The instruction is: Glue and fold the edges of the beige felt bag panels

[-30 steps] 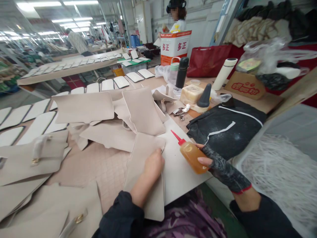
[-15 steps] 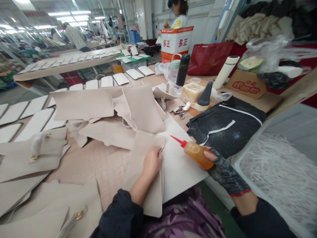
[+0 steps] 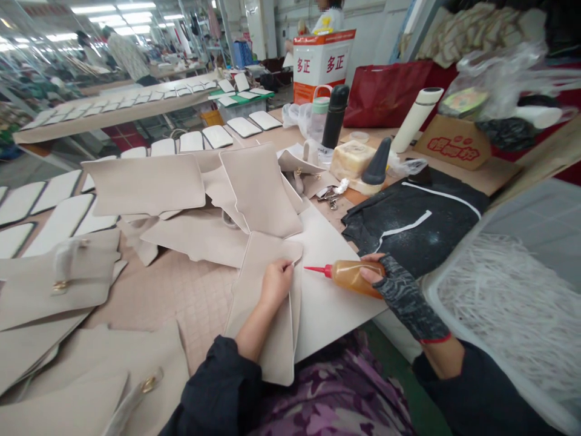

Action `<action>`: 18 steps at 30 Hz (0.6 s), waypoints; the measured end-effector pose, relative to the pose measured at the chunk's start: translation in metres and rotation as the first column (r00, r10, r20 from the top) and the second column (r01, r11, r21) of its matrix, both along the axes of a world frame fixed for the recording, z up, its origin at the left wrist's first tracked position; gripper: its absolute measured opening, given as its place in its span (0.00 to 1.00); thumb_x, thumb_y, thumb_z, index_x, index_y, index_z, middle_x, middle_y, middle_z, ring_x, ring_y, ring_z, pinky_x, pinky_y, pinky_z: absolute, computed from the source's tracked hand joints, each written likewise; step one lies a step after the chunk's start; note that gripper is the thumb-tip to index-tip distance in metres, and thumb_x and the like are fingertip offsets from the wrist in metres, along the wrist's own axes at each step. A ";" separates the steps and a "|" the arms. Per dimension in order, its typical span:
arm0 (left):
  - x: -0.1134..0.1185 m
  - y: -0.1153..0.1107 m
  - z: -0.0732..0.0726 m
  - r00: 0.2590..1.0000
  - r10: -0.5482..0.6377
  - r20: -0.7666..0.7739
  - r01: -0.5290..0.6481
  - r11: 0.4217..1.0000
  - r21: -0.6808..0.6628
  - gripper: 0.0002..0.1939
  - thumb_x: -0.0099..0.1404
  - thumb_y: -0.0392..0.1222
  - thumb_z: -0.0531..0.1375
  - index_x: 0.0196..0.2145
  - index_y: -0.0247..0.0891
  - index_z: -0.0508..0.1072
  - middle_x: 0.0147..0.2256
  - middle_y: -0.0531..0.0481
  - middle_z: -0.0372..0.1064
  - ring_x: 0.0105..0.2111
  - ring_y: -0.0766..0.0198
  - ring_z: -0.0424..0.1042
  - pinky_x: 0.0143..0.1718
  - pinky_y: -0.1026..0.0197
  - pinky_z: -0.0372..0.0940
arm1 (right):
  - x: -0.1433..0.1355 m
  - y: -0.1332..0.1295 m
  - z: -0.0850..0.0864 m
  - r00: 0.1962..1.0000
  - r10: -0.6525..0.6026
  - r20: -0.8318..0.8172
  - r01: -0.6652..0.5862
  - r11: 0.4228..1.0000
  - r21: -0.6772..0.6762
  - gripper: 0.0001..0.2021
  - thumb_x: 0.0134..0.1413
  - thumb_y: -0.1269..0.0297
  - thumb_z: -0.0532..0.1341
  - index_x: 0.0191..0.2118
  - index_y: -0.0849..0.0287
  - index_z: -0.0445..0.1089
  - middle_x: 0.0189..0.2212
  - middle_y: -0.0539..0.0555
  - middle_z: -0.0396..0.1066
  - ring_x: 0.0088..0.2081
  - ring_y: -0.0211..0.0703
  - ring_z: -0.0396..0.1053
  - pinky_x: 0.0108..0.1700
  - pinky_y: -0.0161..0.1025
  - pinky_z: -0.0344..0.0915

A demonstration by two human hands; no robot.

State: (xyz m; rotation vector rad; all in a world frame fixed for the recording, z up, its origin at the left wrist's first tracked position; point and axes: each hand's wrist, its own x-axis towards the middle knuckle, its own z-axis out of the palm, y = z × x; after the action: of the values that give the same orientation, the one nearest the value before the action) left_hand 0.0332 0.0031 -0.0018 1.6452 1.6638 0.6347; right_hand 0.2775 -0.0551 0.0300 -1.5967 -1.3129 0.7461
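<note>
My left hand (image 3: pixel 278 283) is closed on the edge of a beige leather panel (image 3: pixel 261 260), which looks folded or doubled, with its layers slightly apart along the right side. In my right hand (image 3: pixel 380 272), which wears a dark fingerless glove, is a squeeze bottle of amber glue (image 3: pixel 351 277). Its red nozzle points left, close to the panel's edge and apart from it. Under both lies a pale flat board (image 3: pixel 327 315). Another beige panel (image 3: pixel 261 188) rests just beyond my left hand.
More beige panels with handles (image 3: pixel 86 272) lie on the left. White dark-edged pieces (image 3: pixel 218 137) line the table's far side. A black bottle (image 3: pixel 334 115), a yellowish block (image 3: pixel 354 158) and a black cloth (image 3: pixel 408 224) are at right. A bin of white strips (image 3: pixel 512 309) stands beside my right arm.
My right hand has tilted the glue bottle more level and brought its nozzle left, nearer the panel's edge. My left hand keeps its hold on the panel. The view has shifted slightly.
</note>
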 end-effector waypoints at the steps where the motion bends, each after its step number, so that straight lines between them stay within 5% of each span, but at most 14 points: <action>1: 0.000 0.000 0.000 1.000 0.004 0.007 -0.004 1.000 -0.003 0.12 0.61 0.35 0.54 0.35 0.35 0.77 0.34 0.46 0.77 0.35 0.61 0.74 0.36 0.64 0.63 | -0.001 0.001 0.000 1.000 0.009 0.022 -0.009 1.000 0.019 0.16 0.47 0.52 0.60 0.39 0.56 0.66 0.38 0.56 0.70 0.39 0.50 0.68 0.40 0.45 0.67; 18: 0.001 0.000 -0.001 0.999 -0.006 0.044 0.006 1.000 0.000 0.11 0.61 0.34 0.55 0.35 0.35 0.77 0.35 0.47 0.77 0.35 0.60 0.74 0.38 0.62 0.65 | -0.006 0.030 0.004 0.980 0.084 0.181 -0.099 0.992 0.077 0.14 0.51 0.52 0.58 0.40 0.54 0.65 0.39 0.57 0.70 0.41 0.52 0.68 0.47 0.50 0.64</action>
State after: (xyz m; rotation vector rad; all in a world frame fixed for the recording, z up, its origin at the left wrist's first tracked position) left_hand 0.0337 0.0026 -0.0028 1.6243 1.6271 0.6638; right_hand 0.2715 -0.0246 0.0341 -1.5706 -1.5357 0.6047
